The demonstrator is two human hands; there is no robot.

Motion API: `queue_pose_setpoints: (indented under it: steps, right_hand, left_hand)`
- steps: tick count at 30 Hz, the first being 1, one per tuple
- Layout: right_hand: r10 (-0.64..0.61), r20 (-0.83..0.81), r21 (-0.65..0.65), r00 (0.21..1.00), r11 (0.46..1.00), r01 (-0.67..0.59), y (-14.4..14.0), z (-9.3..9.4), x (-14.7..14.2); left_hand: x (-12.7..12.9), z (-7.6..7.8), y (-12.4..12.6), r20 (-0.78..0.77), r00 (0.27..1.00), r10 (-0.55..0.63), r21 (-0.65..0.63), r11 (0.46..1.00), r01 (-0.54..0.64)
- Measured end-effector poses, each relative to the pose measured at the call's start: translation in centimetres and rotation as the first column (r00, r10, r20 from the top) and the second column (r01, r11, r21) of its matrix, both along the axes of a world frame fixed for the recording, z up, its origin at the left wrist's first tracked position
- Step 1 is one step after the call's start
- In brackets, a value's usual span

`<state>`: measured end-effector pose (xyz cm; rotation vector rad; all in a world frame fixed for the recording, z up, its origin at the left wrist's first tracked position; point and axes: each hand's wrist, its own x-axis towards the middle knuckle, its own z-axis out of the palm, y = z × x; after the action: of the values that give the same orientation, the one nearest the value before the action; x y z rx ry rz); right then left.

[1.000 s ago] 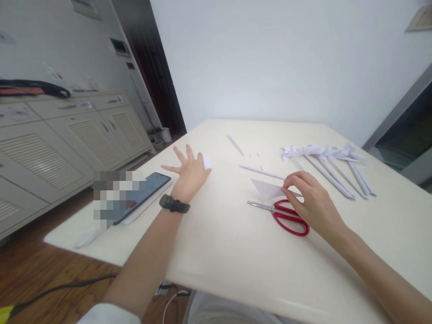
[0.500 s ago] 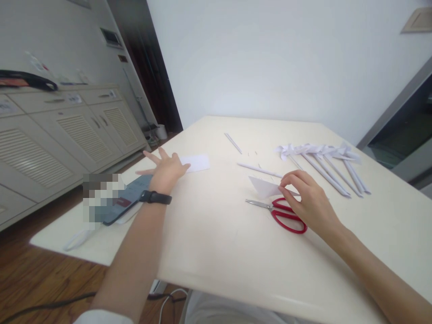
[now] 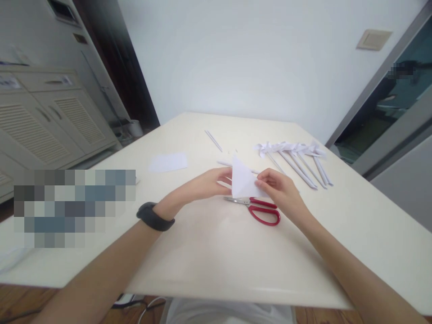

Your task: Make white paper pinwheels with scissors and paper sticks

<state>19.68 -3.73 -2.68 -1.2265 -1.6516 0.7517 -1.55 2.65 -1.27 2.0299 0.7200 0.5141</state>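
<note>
Holding a folded white paper triangle (image 3: 243, 182) upright at frame centre, left hand (image 3: 205, 185) and right hand (image 3: 278, 191) pinching opposite edges, just above red-handled scissors (image 3: 258, 209) on the table (image 3: 216, 256). Probably creasing; likely needing a firm, aligned press next.

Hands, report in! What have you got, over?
Left hand and right hand both pinching the paper triangle, lifted. Scissors lying right under it. Paper pinwheels off to the right.

Left hand (image 3: 205, 185) and right hand (image 3: 278, 191) holding folded paper (image 3: 243, 182), scissors (image 3: 258, 209) beneath
</note>
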Motion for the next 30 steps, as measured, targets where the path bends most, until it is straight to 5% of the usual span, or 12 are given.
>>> queue_pose_setpoints:
  steps: [7, 16, 30]
  right_hand:
    - [0.051, -0.321, -0.205, 0.946, 0.971, -0.122, -0.3, 0.4, 0.1]
    - [0.097, -0.454, -0.286, 0.886, 0.926, -0.247, -0.4, 0.4, 0.0]
    - [0.218, -0.307, -0.332, 0.926, 0.888, -0.319, -0.9, 0.6, -0.5]
  left_hand:
    - [0.0, 1.4, -1.1, 0.210, 0.974, -0.081, -0.221, 0.967, 0.128]
    - [0.5, 1.7, -2.0, 0.343, 0.939, -0.011, -0.283, 0.952, 0.114]
    - [1.3, -0.3, -1.9, 0.316, 0.935, 0.162, -0.386, 0.922, -0.029]
